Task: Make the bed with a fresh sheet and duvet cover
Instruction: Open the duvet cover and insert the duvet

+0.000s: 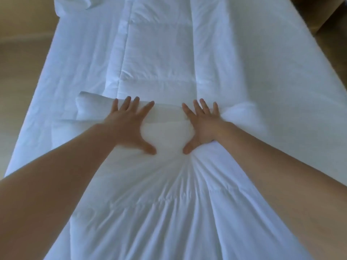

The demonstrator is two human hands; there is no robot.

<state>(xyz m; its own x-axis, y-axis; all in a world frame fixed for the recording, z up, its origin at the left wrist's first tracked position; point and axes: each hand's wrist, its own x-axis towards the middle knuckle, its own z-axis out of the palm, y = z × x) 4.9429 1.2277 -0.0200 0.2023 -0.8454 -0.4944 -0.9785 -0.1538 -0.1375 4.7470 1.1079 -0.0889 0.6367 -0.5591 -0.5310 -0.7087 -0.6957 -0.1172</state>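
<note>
Both the left hand [129,121] and right hand [201,121] press open-palmed on the duvet [165,184]. It seems soft and floppy; grip its corners.

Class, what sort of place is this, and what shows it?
Probably a bedroom: a bed covered by a white sheet, with a folded white duvet lying along its middle.

My left hand [129,124] and right hand [201,124] press flat — fingers spread — on the bunched white duvet [161,53] over the sheet [75,62].
</note>
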